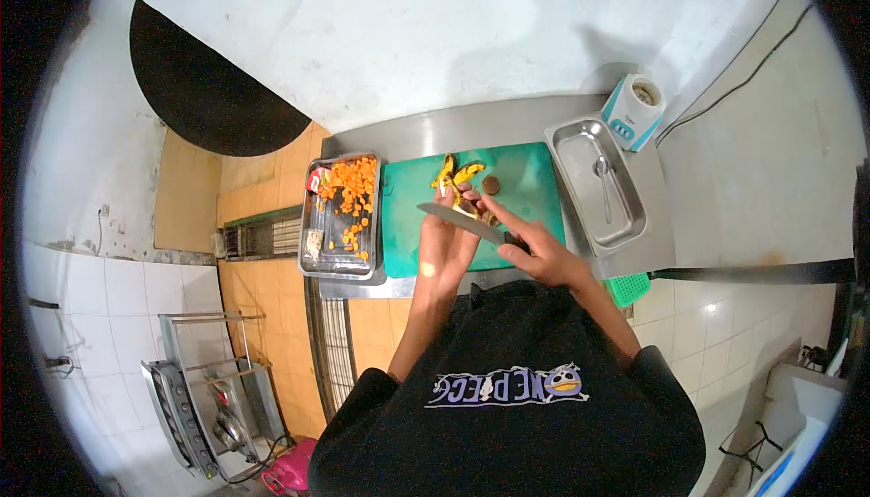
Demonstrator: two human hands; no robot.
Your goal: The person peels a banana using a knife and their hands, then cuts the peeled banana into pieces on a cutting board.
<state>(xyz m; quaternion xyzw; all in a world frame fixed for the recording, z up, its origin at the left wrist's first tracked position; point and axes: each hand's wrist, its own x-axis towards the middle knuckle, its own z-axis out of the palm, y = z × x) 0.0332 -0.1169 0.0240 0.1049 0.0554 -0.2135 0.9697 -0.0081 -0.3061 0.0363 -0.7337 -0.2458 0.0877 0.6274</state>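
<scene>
My right hand (548,257) grips a kitchen knife (462,221) by its dark handle, with the forefinger stretched along it. The wide blade points left and crosses over my left hand (450,232). Between the curled fingers of my left hand is what looks like a banana peel (469,173), yellow with dark patches and pale inside. Its strips spread over the green cutting board (412,234). Blade and fingers partly hide the held part, so whether flesh is inside I cannot tell. Just beyond the fingers lies a small round brown thing (490,185).
Left of the board, a metal tray (337,270) holds orange chopped pieces (349,175), a red-and-white packet and a small pale bag. On the right stand a steel pan (589,157) with a spoon (605,189) and a white-and-blue appliance (632,112). A green basket (628,289) is below the counter edge.
</scene>
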